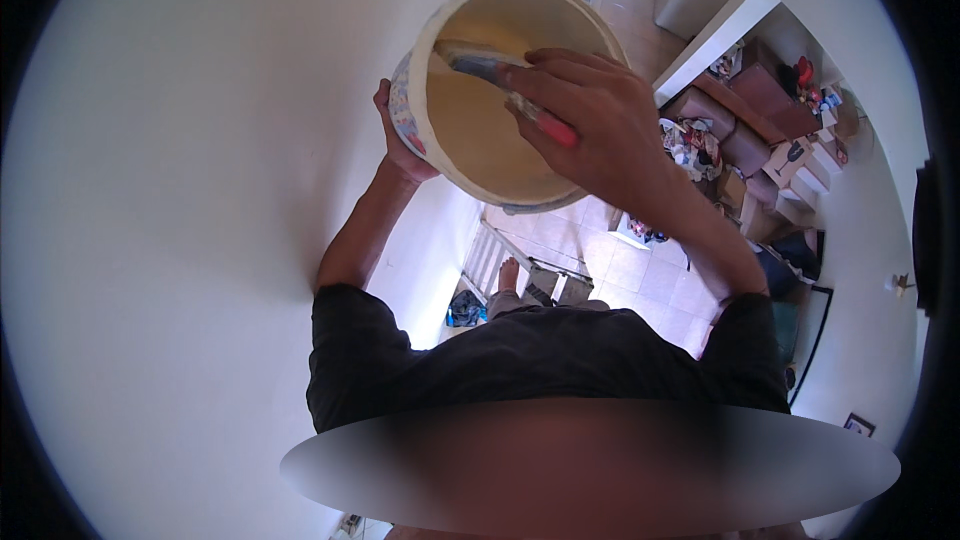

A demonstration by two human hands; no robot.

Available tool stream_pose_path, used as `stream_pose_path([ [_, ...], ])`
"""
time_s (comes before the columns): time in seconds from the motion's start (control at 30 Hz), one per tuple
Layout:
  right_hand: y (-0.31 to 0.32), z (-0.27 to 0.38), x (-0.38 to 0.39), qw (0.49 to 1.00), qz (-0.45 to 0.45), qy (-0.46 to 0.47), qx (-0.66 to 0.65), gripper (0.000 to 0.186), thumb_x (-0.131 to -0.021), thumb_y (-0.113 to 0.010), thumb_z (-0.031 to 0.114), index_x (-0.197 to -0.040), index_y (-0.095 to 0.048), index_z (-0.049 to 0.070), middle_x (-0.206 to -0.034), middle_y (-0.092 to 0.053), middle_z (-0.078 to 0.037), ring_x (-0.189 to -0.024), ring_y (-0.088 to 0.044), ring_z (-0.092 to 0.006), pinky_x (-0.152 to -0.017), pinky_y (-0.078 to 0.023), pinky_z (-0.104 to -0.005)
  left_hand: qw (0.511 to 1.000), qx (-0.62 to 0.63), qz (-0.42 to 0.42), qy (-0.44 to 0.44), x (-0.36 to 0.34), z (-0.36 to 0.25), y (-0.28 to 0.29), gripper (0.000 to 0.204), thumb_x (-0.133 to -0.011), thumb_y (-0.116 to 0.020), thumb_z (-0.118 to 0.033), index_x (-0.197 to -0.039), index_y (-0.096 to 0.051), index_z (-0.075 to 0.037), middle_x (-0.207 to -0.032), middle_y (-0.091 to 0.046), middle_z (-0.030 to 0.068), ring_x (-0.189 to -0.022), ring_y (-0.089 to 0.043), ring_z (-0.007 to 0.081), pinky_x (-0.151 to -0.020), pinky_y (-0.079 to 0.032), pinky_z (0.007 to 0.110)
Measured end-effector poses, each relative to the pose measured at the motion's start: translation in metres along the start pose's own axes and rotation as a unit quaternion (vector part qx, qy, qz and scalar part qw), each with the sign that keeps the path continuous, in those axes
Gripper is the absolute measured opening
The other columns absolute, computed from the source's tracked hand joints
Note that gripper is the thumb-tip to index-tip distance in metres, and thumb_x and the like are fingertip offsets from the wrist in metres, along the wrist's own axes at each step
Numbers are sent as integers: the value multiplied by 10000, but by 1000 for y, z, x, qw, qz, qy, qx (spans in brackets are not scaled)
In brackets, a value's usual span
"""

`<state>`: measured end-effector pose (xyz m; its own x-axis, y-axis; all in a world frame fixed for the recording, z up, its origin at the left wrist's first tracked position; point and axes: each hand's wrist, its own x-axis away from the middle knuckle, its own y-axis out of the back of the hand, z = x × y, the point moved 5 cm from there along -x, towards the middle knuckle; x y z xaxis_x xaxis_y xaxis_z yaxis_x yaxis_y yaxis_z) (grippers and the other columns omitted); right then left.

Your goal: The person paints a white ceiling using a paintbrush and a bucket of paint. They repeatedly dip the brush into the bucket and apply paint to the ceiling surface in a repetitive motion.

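Observation:
A cream-coloured paint bucket (465, 135) with a patterned outside is held up in front of me, its mouth tilted toward me. My left hand (405, 148) supports it from the left; the thumb shows outside while the other fingers are mostly hidden behind it. Inside the rim, my right hand (600, 120) grips a paintbrush (485, 68) with a red handle end and a paint-smeared head. The brush head rests at or close to the bucket's upper left inner wall. How much paint lies in the bucket, I cannot tell.
A pale wall (180, 210) rises close on my left. Below me are a metal ladder (484, 258) and one bare foot (509, 272). Down on the right, a sofa (745, 148) stands among piled clothes (690, 145) and cardboard boxes (790, 160). A white partition (715, 45) juts out ahead.

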<state>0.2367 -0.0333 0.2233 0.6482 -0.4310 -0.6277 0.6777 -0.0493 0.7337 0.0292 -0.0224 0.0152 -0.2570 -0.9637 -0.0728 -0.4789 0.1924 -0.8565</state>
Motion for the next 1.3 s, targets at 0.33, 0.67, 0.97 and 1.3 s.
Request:
stream_pose_path([
  [0.33, -56, -18, 18, 987, 154, 4, -53, 220, -831, -686, 165, -1002, -766, 52, -869, -725, -173, -831, -718, -354, -800, -568, -463, 992, -22, -98, 82, 15, 33, -8, 1021, -853, -345, -901, -1534, -475, -150, -1518, -534, 136, -1353, -536, 380, -1123, -430, 590],
  [0.67, -23, -52, 15, 879, 165, -297, -335, 337, -915, -759, 258, -1131, -748, 0, -1000, -774, -133, -871, -760, -201, -691, -595, -324, 997, 15, -19, 71, 1, 35, -7, 1078, -789, -359, -942, -1577, -409, -208, -1599, -431, 129, -1429, -441, 410, -1129, -353, 685],
  [0.97, 10, -84, 26, 694, -10, -428, -578, 311, -1006, -659, 246, -1174, -686, -15, -905, -759, -120, -760, -762, -198, -602, -601, -306, 997, 36, 64, 18, -9, 23, -22, 1053, -779, -397, -933, -1610, -337, -289, -1641, -366, 79, -1473, -384, 381, -1150, -332, 687],
  [1.3, 22, -76, 30, 733, -31, -427, -528, 318, -1002, -690, 361, -1075, -728, 54, -803, -717, -58, -691, -724, -145, -556, -518, -264, 997, 77, 1, -21, -3, 15, -10, 1050, -779, -385, -942, -1572, -411, -254, -1604, -423, 89, -1451, -420, 378, -1133, -341, 698],
])
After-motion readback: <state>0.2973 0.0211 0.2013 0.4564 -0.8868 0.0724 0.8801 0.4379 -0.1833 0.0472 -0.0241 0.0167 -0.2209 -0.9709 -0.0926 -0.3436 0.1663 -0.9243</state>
